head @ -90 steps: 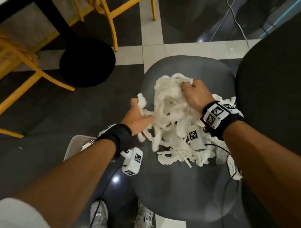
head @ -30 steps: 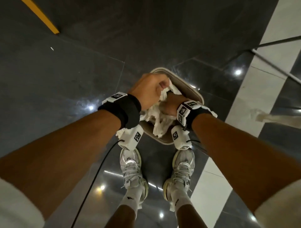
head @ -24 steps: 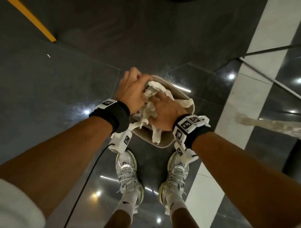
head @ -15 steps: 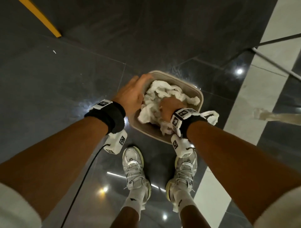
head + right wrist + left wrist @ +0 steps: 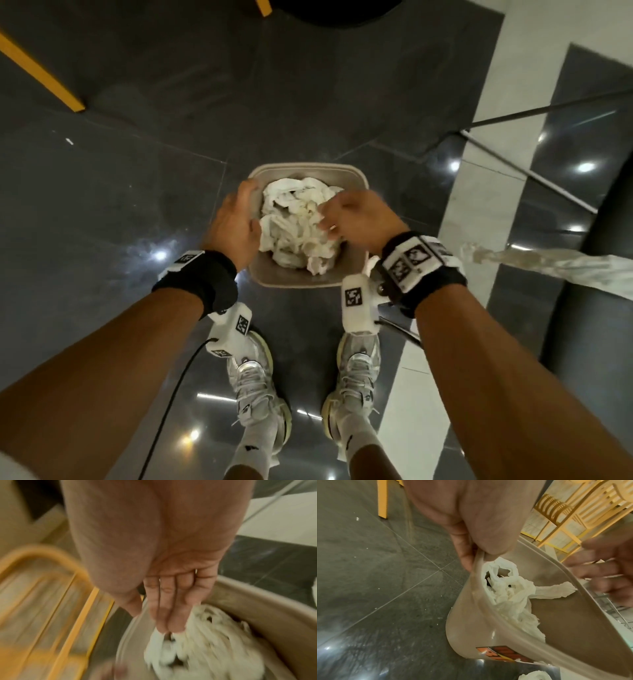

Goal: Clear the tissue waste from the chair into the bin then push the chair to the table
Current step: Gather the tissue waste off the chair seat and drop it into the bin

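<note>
Beige bin point(image 5: 359, 178) stands on the dark tile floor point(image 5: 102, 212), filled with crumpled white tissue point(image 5: 298, 222). Left hand point(image 5: 234, 222) is on the bin's left rim, thumb inside and fingers point(image 5: 464, 555) outside the wall, gripping it. Right hand point(image 5: 356, 219) sits over the bin with straight, relaxed fingers point(image 5: 169, 609), tips touching the top of the tissue, holding nothing. One more tissue strip point(image 5: 548, 263) lies off past the right wrist, well apart from the bin. Shoes point(image 5: 253, 387) are just below the bin.
</note>
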